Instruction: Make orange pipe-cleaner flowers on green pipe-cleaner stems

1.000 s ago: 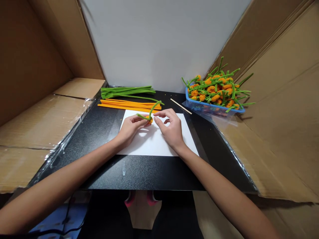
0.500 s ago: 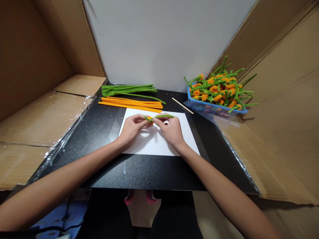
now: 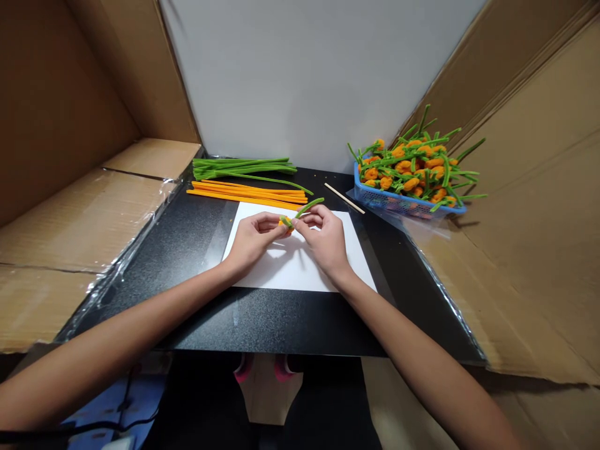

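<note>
Over a white sheet of paper [image 3: 281, 269], both hands are closed on one small pipe-cleaner pumpkin [image 3: 287, 222], orange with green pieces. My left hand [image 3: 255, 242] pinches its orange body from the left, and the fingers partly cover it. My right hand [image 3: 323, 240] grips the green pipe cleaner [image 3: 313, 204] where it meets the body, thumb against finger. The free end of that green piece sticks up and to the right past my right fingers. A short green end lies across the top of the orange part.
Behind the paper lie green pipe cleaners [image 3: 244, 166] and orange pipe cleaners [image 3: 248, 192]. A thin wooden stick [image 3: 344, 198] rests to their right. Farther right, a blue basket [image 3: 398, 203] is heaped with similar orange-and-green pieces. Cardboard walls [image 3: 529, 219] flank the black table [image 3: 210, 325].
The long green end has swung from nearly flat to pointing up and right. My right fingers have shifted at the pumpkin, and the short green end has turned. Both hands keep their hold.
</note>
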`<state>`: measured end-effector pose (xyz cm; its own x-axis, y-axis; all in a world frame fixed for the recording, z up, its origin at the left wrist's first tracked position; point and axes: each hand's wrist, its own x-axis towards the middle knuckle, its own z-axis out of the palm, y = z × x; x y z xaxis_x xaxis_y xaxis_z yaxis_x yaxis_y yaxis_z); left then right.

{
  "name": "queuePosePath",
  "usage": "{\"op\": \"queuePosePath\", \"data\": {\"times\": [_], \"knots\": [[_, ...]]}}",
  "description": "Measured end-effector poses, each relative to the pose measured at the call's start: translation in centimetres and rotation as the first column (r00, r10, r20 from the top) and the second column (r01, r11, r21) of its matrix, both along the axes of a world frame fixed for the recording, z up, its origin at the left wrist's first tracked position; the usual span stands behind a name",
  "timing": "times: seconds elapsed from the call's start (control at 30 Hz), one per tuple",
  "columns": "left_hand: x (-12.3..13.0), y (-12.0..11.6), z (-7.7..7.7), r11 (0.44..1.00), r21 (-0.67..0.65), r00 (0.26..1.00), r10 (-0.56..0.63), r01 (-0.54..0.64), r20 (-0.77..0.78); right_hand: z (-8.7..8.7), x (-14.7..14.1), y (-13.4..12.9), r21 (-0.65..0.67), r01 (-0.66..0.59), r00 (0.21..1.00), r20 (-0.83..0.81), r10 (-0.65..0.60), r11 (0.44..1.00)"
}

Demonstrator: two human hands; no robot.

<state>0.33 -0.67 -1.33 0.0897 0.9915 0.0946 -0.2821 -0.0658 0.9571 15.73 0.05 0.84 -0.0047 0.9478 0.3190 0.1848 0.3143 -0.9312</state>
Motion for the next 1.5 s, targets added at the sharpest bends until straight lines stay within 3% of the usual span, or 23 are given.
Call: {"op": "queuePosePath", "data": {"times": [0.23, 0.73, 0.93, 1.23, 1.37, 1.5], "knots": [[0.02, 0.07, 0.11, 0.998, -0.063, 0.999, -0.031, 0.029, -0.025, -0.39, -0.02, -0.27, 0.009, 0.095, 0.995, 0.005, -0.095, 0.995], [0.18, 0.25, -0.48, 0.996, -0.068, 0.998, 0.054, -0.052, 0.035, -0.36, -0.41, -0.61, 0.050, -0.012, 0.996, 0.088, 0.008, 0.999], [0.15, 0.31, -0.47, 0.990, -0.111, 0.993, 0.092, -0.084, 0.077, -0.18, -0.26, -0.75, 0.096, -0.047, 0.982, 0.184, 0.028, 0.994], [0.26, 0.16, 0.26, 0.981, -0.170, 0.985, 0.119, -0.097, 0.127, 0.02, 0.38, -0.66, 0.264, -0.123, 0.906, 0.424, 0.000, 0.957], [0.29, 0.16, 0.33, 0.976, -0.191, 0.981, 0.135, -0.107, 0.139, -0.24, 0.26, -0.72, 0.302, -0.117, 0.887, 0.460, -0.037, 0.946], [0.27, 0.20, 0.04, 0.980, -0.163, 0.983, 0.139, -0.118, 0.119, -0.30, -0.17, -0.96, 0.222, -0.049, 0.923, 0.382, -0.041, 0.974]]}}
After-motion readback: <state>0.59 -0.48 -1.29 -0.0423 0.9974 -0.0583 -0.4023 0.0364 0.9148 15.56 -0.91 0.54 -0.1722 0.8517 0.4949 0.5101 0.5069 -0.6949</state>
